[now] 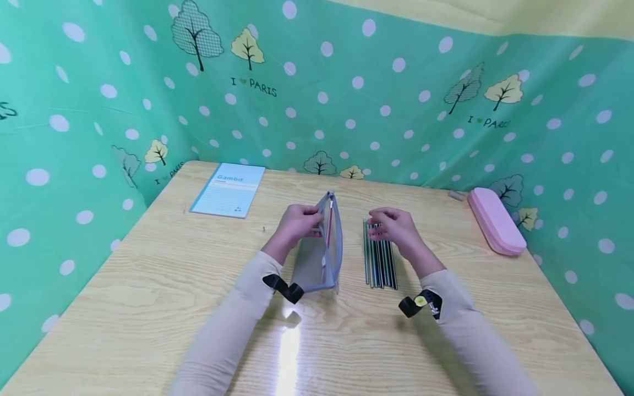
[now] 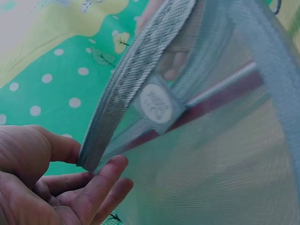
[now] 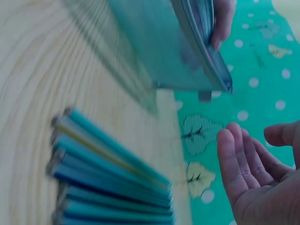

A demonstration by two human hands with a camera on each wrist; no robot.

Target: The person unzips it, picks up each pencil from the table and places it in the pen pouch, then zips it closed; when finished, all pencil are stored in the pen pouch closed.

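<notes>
My left hand (image 1: 297,224) pinches the zip edge of a grey-blue mesh zip pouch (image 1: 308,265), thumb on one side and fingers on the other in the left wrist view. The pouch's mouth gapes, and a dark red pencil (image 1: 329,223) shows inside. A small tag (image 2: 157,104) hangs at its edge. To the right lies a row of several pencils (image 1: 380,267), mostly green-blue and dark, side by side on the table. Above their far ends hovers my right hand (image 1: 396,230), its fingers loosely bent with nothing in them, as the right wrist view shows.
A light blue Gambit notebook (image 1: 229,191) lies at the back left of the wooden table (image 1: 124,308). At the right edge is a pink pencil case (image 1: 496,221), with a small grey object (image 1: 456,195) beside it. Green dotted cloth (image 1: 346,99) hangs around the table.
</notes>
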